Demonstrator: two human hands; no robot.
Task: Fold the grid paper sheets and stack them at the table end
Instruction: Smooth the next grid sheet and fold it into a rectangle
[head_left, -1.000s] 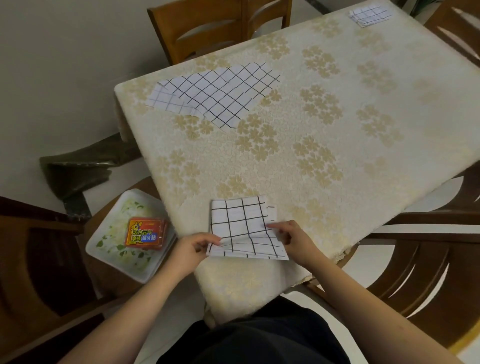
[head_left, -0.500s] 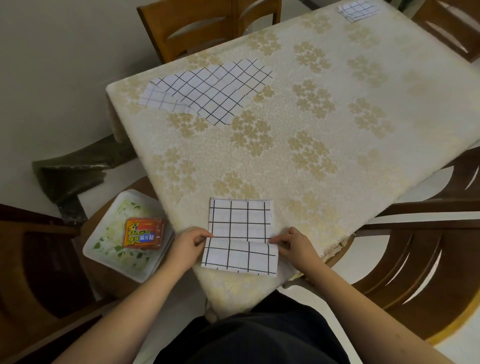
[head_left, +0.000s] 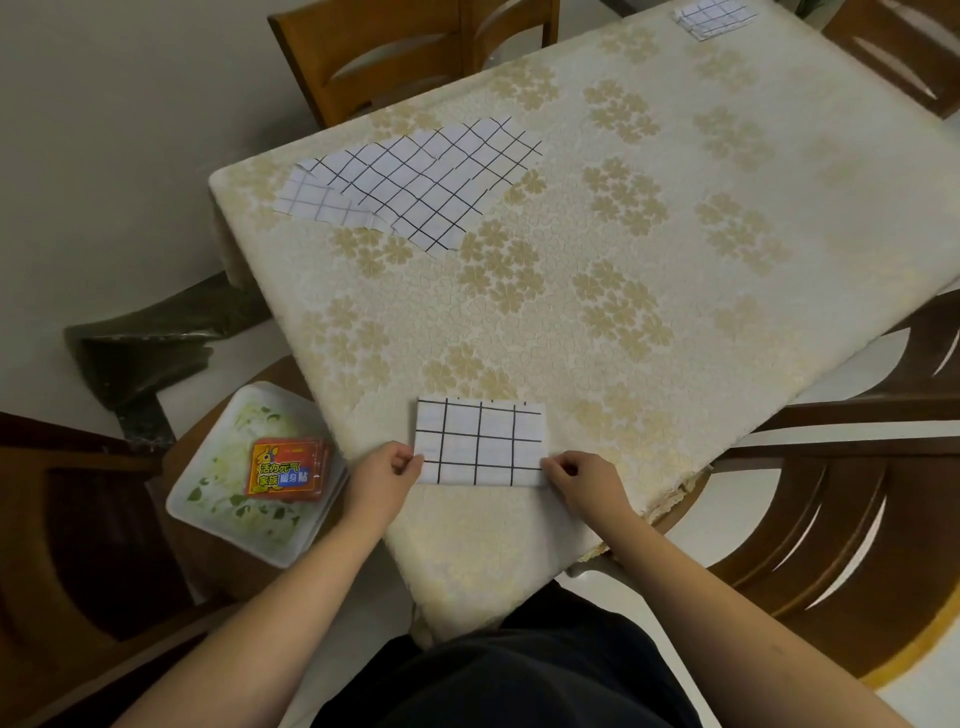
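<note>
Since a moment ago you have brought the near flap of the grid sheet over onto its far half, so it is now lying as one flat folded rectangle near your corner of the table. Your left hand is pinching the sheet's lower left corner, fingers curled together on the paper. Your right hand is pinching the lower right corner in the same way. Both hands are holding the fold down against the flowered tablecloth. Farther off, toward the left edge, the unfolded grid sheets are lying overlapped in a loose spread. At the far end the folded stack is sitting near the table's edge. On your left, beside the table, a white tray is carrying an orange packet.
</note>
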